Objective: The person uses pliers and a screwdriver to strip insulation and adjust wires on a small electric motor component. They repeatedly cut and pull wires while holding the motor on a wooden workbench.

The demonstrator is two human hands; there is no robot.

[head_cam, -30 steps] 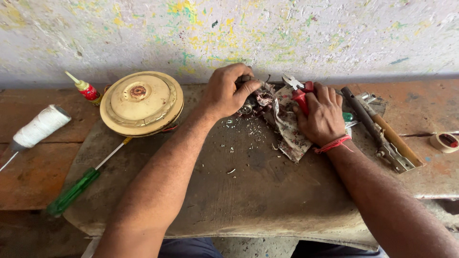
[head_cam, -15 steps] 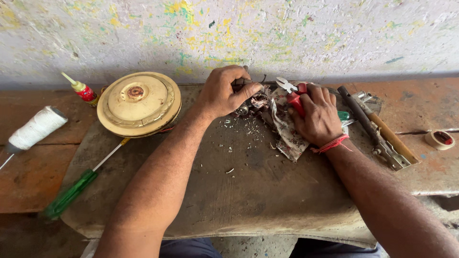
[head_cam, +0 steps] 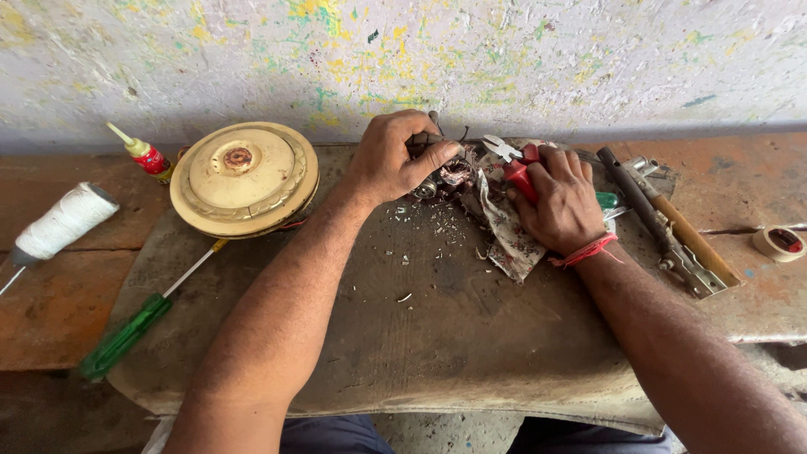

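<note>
1. The left hand [head_cam: 395, 160] closes its grip on a small dark metal part [head_cam: 441, 172] wound with coppery wire, near the table's [head_cam: 471, 336] far edge.
2. The right hand [head_cam: 563, 206] grips red-handled pliers [head_cam: 513, 164], their jaws beside the part.
3. A soiled patterned rag [head_cam: 508, 240] lies beneath, with pale chips scattered around.
</note>
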